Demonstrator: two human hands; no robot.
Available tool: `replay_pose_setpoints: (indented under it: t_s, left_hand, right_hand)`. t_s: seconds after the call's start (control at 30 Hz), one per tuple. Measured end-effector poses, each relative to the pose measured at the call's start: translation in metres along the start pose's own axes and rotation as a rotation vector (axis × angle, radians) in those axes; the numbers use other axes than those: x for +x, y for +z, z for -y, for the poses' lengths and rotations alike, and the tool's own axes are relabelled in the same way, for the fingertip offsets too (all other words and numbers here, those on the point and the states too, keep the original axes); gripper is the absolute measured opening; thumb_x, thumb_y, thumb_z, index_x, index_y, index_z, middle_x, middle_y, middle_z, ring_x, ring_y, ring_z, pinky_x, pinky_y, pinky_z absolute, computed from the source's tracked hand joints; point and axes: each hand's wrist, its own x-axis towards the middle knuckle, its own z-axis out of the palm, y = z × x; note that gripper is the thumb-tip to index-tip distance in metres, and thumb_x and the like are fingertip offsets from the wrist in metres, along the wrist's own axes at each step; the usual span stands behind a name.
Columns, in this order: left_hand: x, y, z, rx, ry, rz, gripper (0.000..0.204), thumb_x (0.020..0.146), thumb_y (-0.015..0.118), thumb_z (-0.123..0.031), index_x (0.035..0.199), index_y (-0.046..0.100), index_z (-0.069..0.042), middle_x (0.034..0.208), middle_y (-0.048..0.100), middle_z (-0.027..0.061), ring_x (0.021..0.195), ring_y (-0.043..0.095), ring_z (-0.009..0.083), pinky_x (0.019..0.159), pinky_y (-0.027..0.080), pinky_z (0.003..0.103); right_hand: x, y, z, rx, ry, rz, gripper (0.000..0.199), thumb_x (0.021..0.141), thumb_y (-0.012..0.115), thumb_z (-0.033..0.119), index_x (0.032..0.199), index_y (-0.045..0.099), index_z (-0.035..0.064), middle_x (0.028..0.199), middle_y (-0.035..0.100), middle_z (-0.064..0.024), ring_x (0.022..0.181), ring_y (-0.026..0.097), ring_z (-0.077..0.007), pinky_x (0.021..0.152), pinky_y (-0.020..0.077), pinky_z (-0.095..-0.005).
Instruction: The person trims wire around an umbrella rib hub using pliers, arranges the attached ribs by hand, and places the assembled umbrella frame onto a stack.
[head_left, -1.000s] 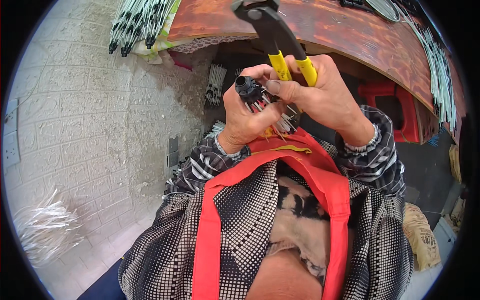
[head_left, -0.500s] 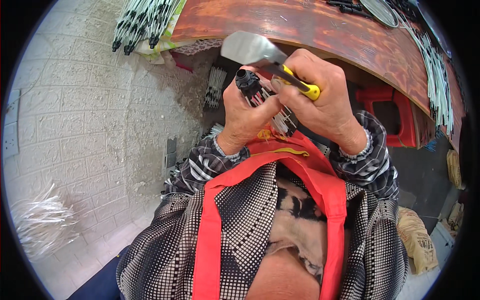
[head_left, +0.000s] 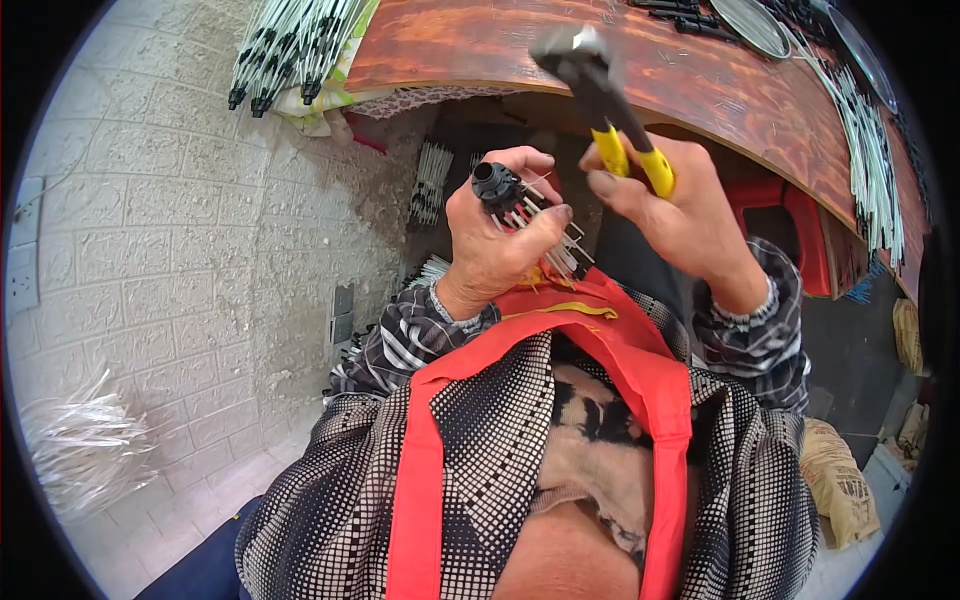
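My left hand is wrapped round a black plastic hub, whose hollow round end points up and away from me. Several thin white rods stick out from the hub, past my thumb and fingers. In my right hand are end-cutting pliers with yellow grips. Their handles are spread apart and their dark metal head is blurred, raised above the table's near edge. The pliers are apart from the hub and rods.
Ahead is a reddish-brown wooden table. Bundles of white rods with black ends lie at its left, more rods at its right. A red stool stands underneath, a rough white wall at left, a sack at lower right.
My right hand has moved right, taking the pliers up and away from the hub. The pliers' handles have spread apart. My left hand still holds the hub in nearly the same place.
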Motion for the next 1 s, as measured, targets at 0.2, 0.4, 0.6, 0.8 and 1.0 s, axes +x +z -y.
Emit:
replay_pose_setpoints:
  t_s: [0.2,0.4,0.6,0.8,1.0]
  left_hand:
    - [0.005,-0.001,0.004,-0.048,0.035,-0.063,0.040,0.071,0.072,-0.001,0.108,0.058,-0.001,0.084,0.064,0.0031,0.076,0.060,0.0088,0.071,0.050,0.025]
    - [0.010,0.004,0.006,-0.034,0.088,-0.103,0.040,0.071,0.072,0.000,0.108,0.058,-0.001,0.084,0.061,0.0024,0.076,0.058,0.0086,0.072,0.049,0.025]
    - [0.010,0.004,0.003,-0.007,0.056,-0.078,0.040,0.070,0.072,0.000,0.108,0.059,-0.001,0.084,0.058,0.0015,0.077,0.056,0.0082,0.072,0.047,0.024]
    - [0.010,0.003,0.004,-0.029,0.028,-0.082,0.040,0.070,0.072,-0.001,0.108,0.059,-0.002,0.085,0.058,0.0006,0.077,0.055,0.0081,0.072,0.047,0.024]
    - [0.009,0.005,-0.001,-0.019,-0.006,-0.069,0.041,0.069,0.073,-0.001,0.107,0.059,-0.002,0.085,0.057,-0.0001,0.077,0.054,0.0074,0.071,0.046,0.024]
  right_hand:
    - [-0.030,-0.021,-0.004,-0.667,-0.296,-0.128,0.039,0.073,0.065,0.000,0.111,0.055,0.0024,0.093,0.058,-0.0136,0.086,0.057,-0.0292,0.072,0.0491,-0.0381]
    - [-0.023,-0.024,0.003,-1.039,-0.212,-0.103,0.051,0.071,0.062,-0.007,0.120,0.049,0.0028,0.102,0.049,-0.0166,0.098,0.050,-0.0349,0.077,0.0486,-0.0418]
    - [-0.018,-0.025,0.005,-1.084,-0.186,-0.129,0.065,0.066,0.056,-0.015,0.127,0.045,0.0035,0.108,0.048,-0.0175,0.102,0.047,-0.0378,0.084,0.0456,-0.0415]
    - [-0.015,-0.026,0.005,-1.176,-0.300,-0.145,0.062,0.072,0.058,-0.010,0.131,0.044,0.0031,0.106,0.048,-0.0183,0.100,0.050,-0.0360,0.085,0.0474,-0.0411]
    - [-0.012,-0.024,0.004,-1.136,-0.285,-0.137,0.064,0.071,0.057,-0.012,0.132,0.043,0.0031,0.107,0.048,-0.0183,0.100,0.049,-0.0365,0.086,0.0464,-0.0412]
